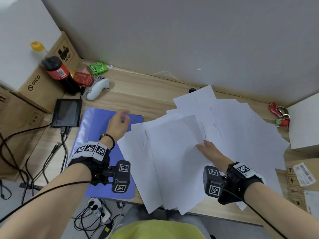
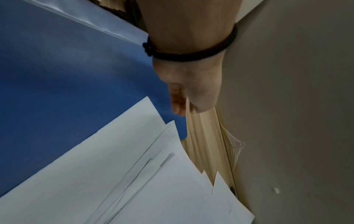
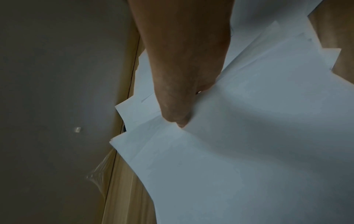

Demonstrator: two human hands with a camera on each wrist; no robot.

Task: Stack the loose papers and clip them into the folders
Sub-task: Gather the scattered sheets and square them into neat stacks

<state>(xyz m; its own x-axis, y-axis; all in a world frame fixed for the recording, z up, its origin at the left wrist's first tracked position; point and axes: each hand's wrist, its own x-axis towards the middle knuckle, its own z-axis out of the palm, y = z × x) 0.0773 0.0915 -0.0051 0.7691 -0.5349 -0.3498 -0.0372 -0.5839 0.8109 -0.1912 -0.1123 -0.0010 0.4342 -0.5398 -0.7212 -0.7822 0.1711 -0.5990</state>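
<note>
A blue folder (image 1: 96, 135) lies shut on the left of the wooden desk (image 1: 146, 94). Several loose white papers (image 1: 241, 128) are fanned out untidily over the desk's middle and right, and their left edge overlaps the folder. My left hand (image 1: 120, 120) hovers over the folder's far right corner with fingers loosely curled, holding nothing. In the left wrist view, that left hand (image 2: 184, 103) is just above the folder (image 2: 67, 83) beside the papers (image 2: 134, 189). My right hand (image 1: 205, 149) pinches the right edge of a raised top sheet (image 1: 172, 152). The right wrist view shows the thumb (image 3: 180, 119) on that sheet (image 3: 249, 151).
A cola bottle (image 1: 57, 69), a white controller (image 1: 98, 88), a small black screen (image 1: 67, 112) and cardboard boxes (image 1: 34, 83) crowd the left. Cables (image 1: 34, 161) hang off the left edge. A red keychain (image 1: 280, 116) and a white box (image 1: 305, 123) sit right. The wall is close behind.
</note>
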